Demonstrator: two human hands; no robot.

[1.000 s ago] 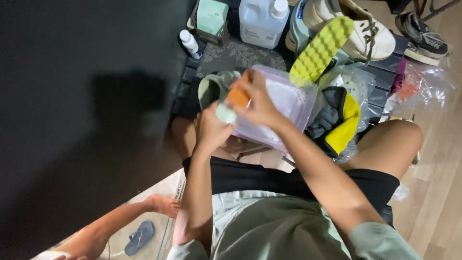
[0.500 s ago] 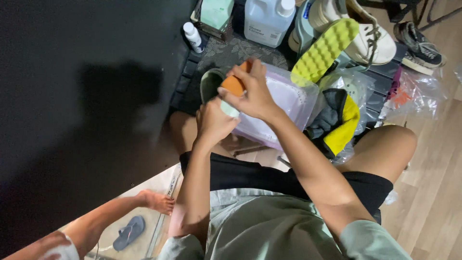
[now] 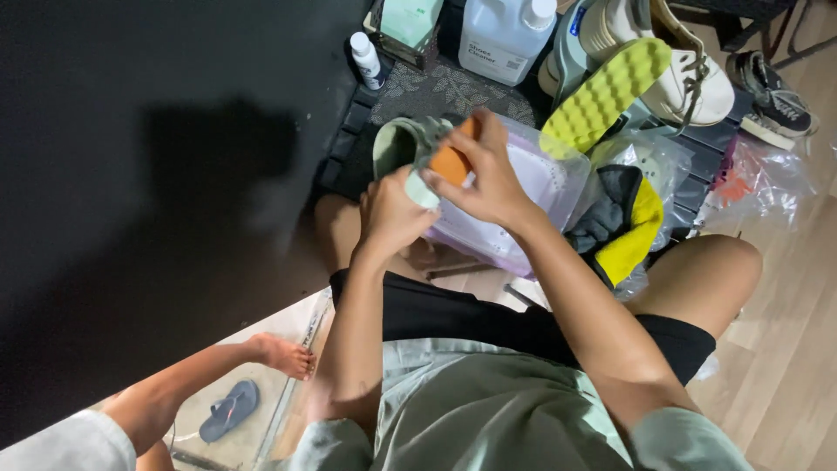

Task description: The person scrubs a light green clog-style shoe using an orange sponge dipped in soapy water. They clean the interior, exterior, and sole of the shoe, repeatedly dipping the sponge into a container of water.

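Observation:
My left hand (image 3: 390, 214) grips the heel end of a pale green shoe (image 3: 403, 148) and holds it over a clear plastic tub (image 3: 540, 187). My right hand (image 3: 488, 179) is closed on an orange sponge (image 3: 452, 161) and presses it against the shoe's side. Both hands meet above my knees. Most of the shoe is hidden behind my fingers.
A yellow ridged sponge (image 3: 606, 92) leans by white sneakers (image 3: 676, 74). A white jug (image 3: 507, 35), a small white bottle (image 3: 366, 59) and a grey-and-yellow cloth (image 3: 623, 222) lie around the tub. A dark wall (image 3: 157, 174) fills the left. Another person's foot (image 3: 279, 353) and a blue flip-flop (image 3: 228, 410) show at lower left.
The view has shifted slightly. My right hand with the orange sponge has slid a little along the shoe; my left hand keeps its grip.

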